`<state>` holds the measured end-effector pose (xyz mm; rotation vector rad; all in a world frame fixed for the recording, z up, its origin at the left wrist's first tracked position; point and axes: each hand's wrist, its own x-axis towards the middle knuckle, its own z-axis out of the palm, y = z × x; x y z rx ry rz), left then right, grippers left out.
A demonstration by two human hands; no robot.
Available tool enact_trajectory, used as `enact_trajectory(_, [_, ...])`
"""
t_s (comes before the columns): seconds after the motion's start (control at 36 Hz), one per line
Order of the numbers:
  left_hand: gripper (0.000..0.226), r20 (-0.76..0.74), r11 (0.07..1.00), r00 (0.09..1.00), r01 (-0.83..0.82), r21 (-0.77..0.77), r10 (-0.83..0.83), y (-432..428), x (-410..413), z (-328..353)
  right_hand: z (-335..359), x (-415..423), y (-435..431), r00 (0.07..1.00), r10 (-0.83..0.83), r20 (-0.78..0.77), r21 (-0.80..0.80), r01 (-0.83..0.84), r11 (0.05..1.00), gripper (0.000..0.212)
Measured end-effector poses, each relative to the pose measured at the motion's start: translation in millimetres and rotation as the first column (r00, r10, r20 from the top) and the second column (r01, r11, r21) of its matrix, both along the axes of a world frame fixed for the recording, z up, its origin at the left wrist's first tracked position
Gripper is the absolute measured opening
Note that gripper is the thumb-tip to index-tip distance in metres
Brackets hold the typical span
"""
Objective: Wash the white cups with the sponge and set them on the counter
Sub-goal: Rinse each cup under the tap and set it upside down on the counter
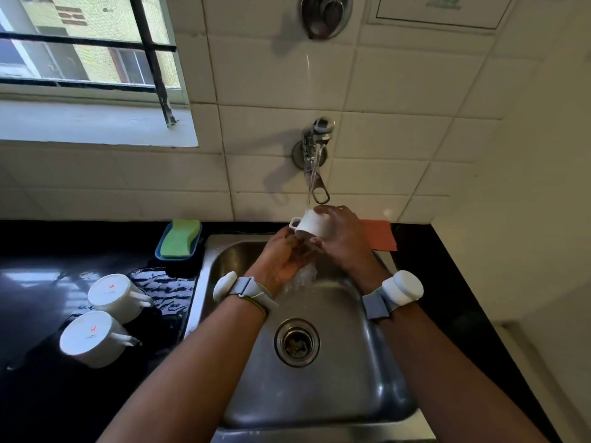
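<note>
My right hand grips a white cup over the steel sink, bottom up and tilted, under the running water from the wall tap. Its handle points left. My left hand is under the cup's rim with fingers curled at the handle side, and water splashes over it. Two more white cups stand upside down on the black counter to the left. A yellow-green sponge lies in a blue tray left of the sink.
An orange cloth lies on the counter behind the sink at the right. Water is pooled on the counter between the inverted cups and the sink. A window with bars is at upper left. The drain sits in the sink's middle.
</note>
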<state>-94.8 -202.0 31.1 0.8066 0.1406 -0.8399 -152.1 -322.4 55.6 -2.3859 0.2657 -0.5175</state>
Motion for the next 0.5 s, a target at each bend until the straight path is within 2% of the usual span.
enact_trajectory(0.14, [0.026,0.004,0.998,1.000,-0.002,0.059,0.001,-1,0,-3,-2,-13,-4,0.999,0.020,0.030,0.061,-0.022,0.998,0.060])
enact_trajectory(0.28, [0.028,0.041,0.989,0.999,0.019,0.147,-0.025,0,-3,-3,-2,-19,-6,0.999,0.012,-0.042,0.117,-0.007,0.993,0.060])
enact_trajectory(0.5, [0.032,0.124,0.974,0.992,-0.004,0.227,-0.025,18,-6,-3,-13,-13,1,0.994,0.043,-0.101,0.301,-0.011,0.954,0.047])
